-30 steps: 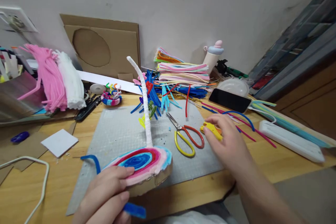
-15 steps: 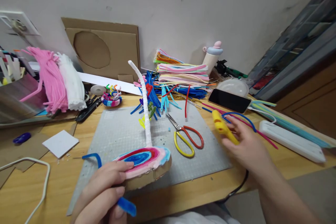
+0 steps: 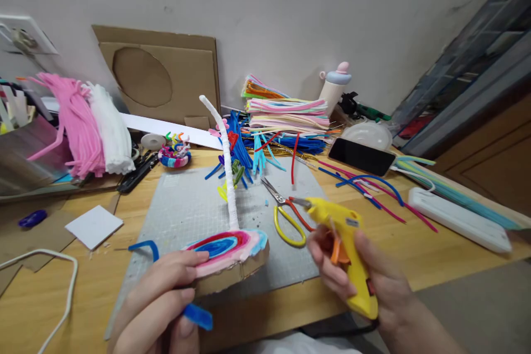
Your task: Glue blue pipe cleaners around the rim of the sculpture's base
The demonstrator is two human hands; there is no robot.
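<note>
My left hand (image 3: 160,301) holds the edge of a round cardboard base (image 3: 232,279), its top covered in rings of blue, red and pink. A blue pipe cleaner (image 3: 199,316) passes between the same hand's fingers, its other end showing above them. From the base rises a white wrapped stem (image 3: 229,177), bent at its top. My right hand (image 3: 373,276) is wrapped round a yellow glue gun (image 3: 352,257), fingers by the orange trigger, nozzle pointing left toward the scissors (image 3: 290,225). Those scissors lie on the grey cutting mat (image 3: 182,199).
Pipe cleaner bundles (image 3: 288,113), a phone (image 3: 362,157) and a bottle (image 3: 333,88) stand or lie at the back. A white power strip (image 3: 460,221) is on the right. Cardboard (image 3: 191,74) leans on the wall. A white cable (image 3: 70,282) loops at left.
My right hand has moved left and toward me, turning the yellow glue gun upright with its nozzle now in sight. My left hand and the base have barely moved.
</note>
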